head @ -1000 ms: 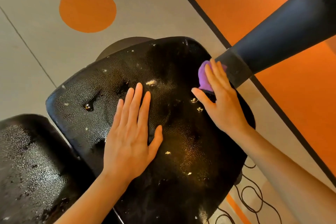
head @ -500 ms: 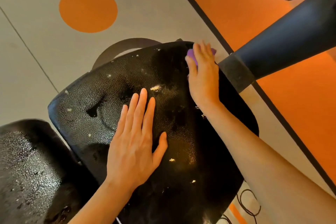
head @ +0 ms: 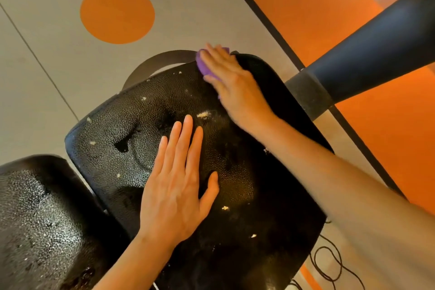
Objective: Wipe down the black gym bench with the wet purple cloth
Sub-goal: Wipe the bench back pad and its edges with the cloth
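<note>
While the left hand (head: pixel 175 192) is lying flat near the middle of the bench (head: pixel 247 195), fingers straight and pointing toward the far edge, it is grasping nothing; it seems to be only bracing the pad. Left of it, the pad's near-left corner is glistening with wet beads, and a second black pad (head: pixel 44 219) is sitting just beside that edge, equally wet. Pale crumbs (head: pixel 203 114) are lying scattered across the surface, one cluster just beyond the left fingertips, others near the near-right edge.

Moving right, the right hand (head: pixel 231 82) is pressing the cloth (head: pixel 204 67) against the far edge of the bench, close to the far-right corner. Its fingers are lying extended over the cloth, not curled round it. The cloth is peeking out on the hand's left side and at the fingertips, so the unwiped, crumb-strewn stretch is lying leftward and nearward from it. The right hand is the nearer one to that far edge; a sweep back along the pad's long axis, toward the person, looks like the likely next stroke.

Most of the cloth is hiding under the palm, so its shape is unclear. The right forearm is blurring and covering the pad's right edge. Farther right, a dark tube (head: pixel 367 54) is crossing above the orange floor (head: pixel 306 7), its ends cut off.
</note>
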`<state>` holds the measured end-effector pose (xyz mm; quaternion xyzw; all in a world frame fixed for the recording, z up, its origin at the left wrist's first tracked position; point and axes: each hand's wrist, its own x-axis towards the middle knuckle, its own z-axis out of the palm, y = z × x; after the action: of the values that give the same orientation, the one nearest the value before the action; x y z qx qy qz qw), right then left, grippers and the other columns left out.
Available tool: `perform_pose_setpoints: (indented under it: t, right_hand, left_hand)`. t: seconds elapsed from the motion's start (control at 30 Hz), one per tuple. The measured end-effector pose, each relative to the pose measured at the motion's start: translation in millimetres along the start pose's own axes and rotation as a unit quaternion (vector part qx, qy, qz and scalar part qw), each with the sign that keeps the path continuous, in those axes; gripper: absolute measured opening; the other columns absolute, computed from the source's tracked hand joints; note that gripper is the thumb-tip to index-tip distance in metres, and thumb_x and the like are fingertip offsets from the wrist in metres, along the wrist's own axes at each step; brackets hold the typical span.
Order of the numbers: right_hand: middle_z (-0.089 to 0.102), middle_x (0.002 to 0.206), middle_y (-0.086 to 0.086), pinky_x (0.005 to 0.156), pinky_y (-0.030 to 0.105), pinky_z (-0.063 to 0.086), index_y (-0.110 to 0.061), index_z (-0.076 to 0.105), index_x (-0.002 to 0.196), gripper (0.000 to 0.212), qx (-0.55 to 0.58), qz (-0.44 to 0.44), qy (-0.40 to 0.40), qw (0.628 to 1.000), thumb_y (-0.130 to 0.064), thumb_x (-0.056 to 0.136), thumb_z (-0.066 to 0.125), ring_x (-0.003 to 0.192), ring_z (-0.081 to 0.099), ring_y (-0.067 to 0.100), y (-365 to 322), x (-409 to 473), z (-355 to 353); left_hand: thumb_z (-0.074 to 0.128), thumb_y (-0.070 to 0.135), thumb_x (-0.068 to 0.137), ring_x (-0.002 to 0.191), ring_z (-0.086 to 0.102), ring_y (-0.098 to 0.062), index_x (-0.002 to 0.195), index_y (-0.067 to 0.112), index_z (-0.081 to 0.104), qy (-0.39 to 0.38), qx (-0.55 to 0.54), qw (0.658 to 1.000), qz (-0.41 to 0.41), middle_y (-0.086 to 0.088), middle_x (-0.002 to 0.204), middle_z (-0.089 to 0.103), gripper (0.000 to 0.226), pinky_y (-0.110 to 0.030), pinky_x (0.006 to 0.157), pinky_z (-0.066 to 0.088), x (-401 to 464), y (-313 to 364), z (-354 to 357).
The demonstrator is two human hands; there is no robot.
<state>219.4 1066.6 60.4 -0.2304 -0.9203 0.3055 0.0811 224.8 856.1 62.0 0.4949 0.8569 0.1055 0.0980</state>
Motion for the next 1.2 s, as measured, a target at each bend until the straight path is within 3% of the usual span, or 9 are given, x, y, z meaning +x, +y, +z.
perform_pose_setpoints:
  t: [0.1, 0.17, 0.27, 0.43, 0.6, 0.8, 0.97, 1.1, 1.2]
  right_hand:
    - [0.035, 0.152, 0.007, 0.120, 0.037, 0.020, -0.011, 0.037, 0.144, 0.045, 0.001, 0.113, 0.065, 0.991, -0.014, 0.100, 0.046, 0.142, 0.031, 0.023, 56.2, -12.5, -37.2]
    - [0.036, 0.151, 0.009, 0.118, 0.043, 0.024, -0.008, 0.038, 0.143, 0.044, 0.014, 0.154, 0.102, 0.983, -0.018, 0.100, 0.045, 0.141, 0.032, 0.025, 57.5, -7.3, -32.9]
    - [0.031, 0.154, 0.009, 0.117, 0.046, 0.027, -0.008, 0.036, 0.144, 0.046, 0.037, 0.124, 0.097, 0.987, -0.014, 0.100, 0.045, 0.145, 0.021, 0.022, 35.1, -26.0, -16.3]
    - [0.022, 0.155, -0.001, 0.112, 0.049, 0.034, -0.011, 0.030, 0.146, 0.054, 0.021, 0.037, 0.022, 0.999, -0.002, 0.096, 0.048, 0.147, 0.015, 0.017, 21.6, -118.5, -8.1]
    - [0.028, 0.155, 0.012, 0.119, 0.049, 0.017, -0.007, 0.037, 0.144, 0.044, 0.012, 0.111, 0.083, 0.990, -0.011, 0.100, 0.042, 0.147, 0.015, 0.026, 20.1, -9.5, -8.4]
    - [0.031, 0.154, 0.009, 0.118, 0.043, 0.021, -0.009, 0.033, 0.145, 0.051, -0.035, 0.008, 0.011, 0.999, -0.019, 0.095, 0.035, 0.146, 0.018, 0.021, -5.1, -142.3, 8.0]
    - [0.033, 0.152, 0.015, 0.118, 0.049, 0.021, -0.005, 0.039, 0.142, 0.045, -0.032, 0.073, 0.072, 0.994, -0.008, 0.097, 0.045, 0.145, 0.021, 0.029, 5.2, -26.4, 1.3]
    - [0.030, 0.155, 0.007, 0.120, 0.039, 0.018, -0.011, 0.033, 0.146, 0.057, -0.010, 0.062, 0.047, 0.997, -0.034, 0.095, 0.048, 0.147, 0.017, 0.021, -10.8, -104.9, 9.0]
    - [0.033, 0.153, 0.009, 0.116, 0.048, 0.027, -0.010, 0.036, 0.144, 0.051, -0.031, 0.029, 0.024, 0.999, -0.018, 0.095, 0.047, 0.145, 0.021, 0.023, -10.7, -134.1, 8.3]
  left_hand:
    - [0.039, 0.047, 0.096, 0.154, 0.005, -0.027, 0.155, 0.005, 0.022, 0.001, -0.003, 1.000, 0.003, -0.014, 0.165, 0.009, 0.075, -0.043, 0.125, 0.010, 1.9, -1.2, -0.2]
    - [0.039, 0.047, 0.097, 0.154, 0.004, -0.027, 0.155, 0.005, 0.020, 0.002, 0.007, 1.000, -0.002, -0.013, 0.165, 0.008, 0.075, -0.043, 0.125, 0.008, 2.5, -3.6, 0.8]
    - [0.038, 0.048, 0.097, 0.154, 0.003, -0.026, 0.156, 0.006, 0.019, -0.006, 0.013, 1.000, -0.004, -0.013, 0.165, 0.007, 0.075, -0.043, 0.125, 0.009, 0.0, -1.5, 1.9]
    - [0.040, 0.046, 0.097, 0.154, 0.004, -0.027, 0.155, 0.005, 0.020, -0.001, 0.006, 1.000, -0.002, -0.014, 0.165, 0.008, 0.075, -0.042, 0.125, 0.007, -0.4, -0.2, 0.2]
    - [0.040, 0.046, 0.097, 0.154, 0.004, -0.026, 0.155, 0.005, 0.020, 0.008, 0.006, 1.000, -0.003, -0.014, 0.165, 0.008, 0.074, -0.040, 0.125, 0.004, 2.0, 2.0, -0.7]
    - [0.042, 0.046, 0.096, 0.154, 0.002, -0.025, 0.156, 0.006, 0.020, 0.007, -0.003, 1.000, -0.005, -0.013, 0.165, 0.007, 0.075, -0.041, 0.125, 0.005, -1.0, 0.8, 0.8]
    - [0.041, 0.046, 0.097, 0.154, 0.001, -0.025, 0.156, 0.006, 0.020, 0.015, -0.004, 1.000, -0.003, -0.013, 0.165, 0.007, 0.074, -0.039, 0.125, 0.001, 2.9, 3.6, -0.8]
    - [0.041, 0.046, 0.097, 0.154, 0.002, -0.025, 0.156, 0.006, 0.021, 0.019, -0.012, 1.000, -0.004, -0.013, 0.165, 0.007, 0.074, -0.038, 0.125, 0.000, 2.2, 2.9, 0.7]
    - [0.041, 0.046, 0.097, 0.154, 0.003, -0.026, 0.155, 0.006, 0.022, 0.022, -0.015, 1.000, -0.004, -0.014, 0.165, 0.009, 0.074, -0.038, 0.125, 0.000, 1.2, 1.6, -0.8]
